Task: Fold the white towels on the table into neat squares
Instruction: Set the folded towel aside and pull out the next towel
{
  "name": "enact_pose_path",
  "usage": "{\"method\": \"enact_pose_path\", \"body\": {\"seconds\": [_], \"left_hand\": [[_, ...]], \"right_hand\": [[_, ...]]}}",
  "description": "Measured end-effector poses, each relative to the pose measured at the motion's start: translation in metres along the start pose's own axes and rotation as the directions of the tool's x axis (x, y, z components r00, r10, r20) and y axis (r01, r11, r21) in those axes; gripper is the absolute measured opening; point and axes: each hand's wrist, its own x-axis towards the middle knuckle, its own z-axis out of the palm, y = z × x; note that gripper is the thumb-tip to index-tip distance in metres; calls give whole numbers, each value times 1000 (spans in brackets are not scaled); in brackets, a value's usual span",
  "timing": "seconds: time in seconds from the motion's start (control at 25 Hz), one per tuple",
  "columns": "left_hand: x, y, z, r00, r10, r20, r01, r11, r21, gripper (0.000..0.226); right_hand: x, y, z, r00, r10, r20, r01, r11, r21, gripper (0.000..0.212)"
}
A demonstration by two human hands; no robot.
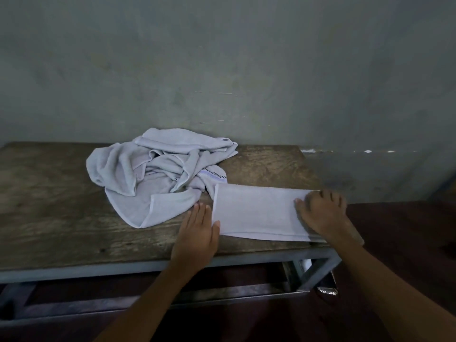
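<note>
Status: folded towel (256, 213) lies flat on the table (49, 206) as a long rectangle, not a square yet. By my read at least one more cross fold is needed.

Right hand (320, 215) sits on the folded towel's right end, fingers curled over it and thumb lying on top. It looks like a grip on that end. Left hand (197, 233) is flat on the wood just left of the folded towel, fingers straight, holding nothing. Its thumb touches the folded towel's near left corner.

Risks from here:
- The table's right edge runs directly under the folded towel's right end. Any pull to the right and that end hangs off, drags the layers and opens the fold.
- Lifting the right end across with only a thumb anchoring the left side could let the whole piece slide left. The edges would then land skewed, giving a trapezoid rather than a square.
- Layers could creep apart along the near long edge, where a lower layer already shows slightly.
- The pile of loose towels (158, 174) sits just behind and left of the folded towel, and one striped edge (214, 176) touches its far left corner. A sweep to the left could snag that edge or bury the fold.

Beyond the pile there is only a bare wall (222, 58).
</note>
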Motion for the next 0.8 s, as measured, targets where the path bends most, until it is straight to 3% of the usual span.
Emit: {"method": "enact_pose_path", "body": {"seconds": [0.08,0.2,0.28,0.36,0.44,0.48,0.52,0.6,0.72,0.8], "left_hand": [[-10,8,-7,991,-123,-42,119,988,-101,56],[0,22,-17,919,-380,106,393,905,-163,48],[11,22,-16,887,-408,215,443,883,-153,48],[20,17,-13,854,-402,331,477,858,-188,48],[27,15,-15,825,-398,402,508,833,-219,47],[29,15,-17,820,-387,422,510,828,-232,47],[30,14,-19,820,-372,435,505,827,-246,46],[30,16,-23,824,-341,452,488,833,-260,41],[21,24,-28,835,-397,381,520,795,-313,24],[16,29,-35,844,-473,252,531,675,-512,19]], "right_hand": [[11,-50,-11,979,-194,-66,197,980,38,37],[24,-127,-21,866,-498,53,476,851,222,26],[37,-159,-22,798,-574,182,529,813,243,29],[48,-174,-21,766,-582,274,529,812,246,30],[55,-177,-19,743,-586,324,508,808,296,12],[57,-176,-20,732,-593,335,499,802,328,14],[59,-175,-22,727,-598,338,490,796,355,23],[58,-167,-30,752,-599,275,472,781,410,16],[52,-146,-51,800,-572,184,383,721,577,9],[47,-132,-63,813,-543,212,233,636,736,9]]}}
